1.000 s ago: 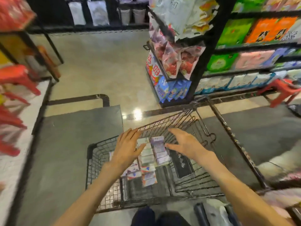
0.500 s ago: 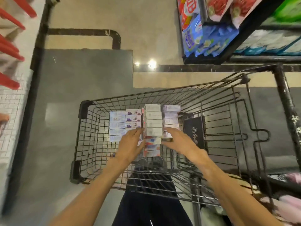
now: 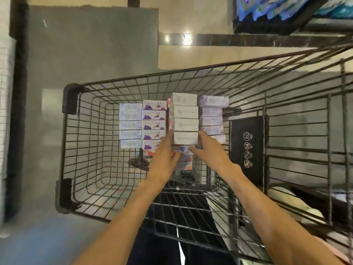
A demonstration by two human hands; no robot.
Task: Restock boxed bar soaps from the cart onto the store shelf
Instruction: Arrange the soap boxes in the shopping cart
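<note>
Black wire cart (image 3: 72, 104) holds rows of boxed soaps (image 3: 153, 119). My left hand (image 3: 165, 157) and right hand (image 3: 210, 152) flank the white middle stack (image 3: 185, 119), straight fingers pressed against its nearest box on either side, nothing gripped

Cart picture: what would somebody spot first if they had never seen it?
Probably the two bare hands, the left hand and the right hand, reaching into the black wire cart on either side of the tallest stack of white soap boxes in the middle. Shorter rows of boxes with purple pictures lie to its left, and a black sign panel hangs on the right.
</note>
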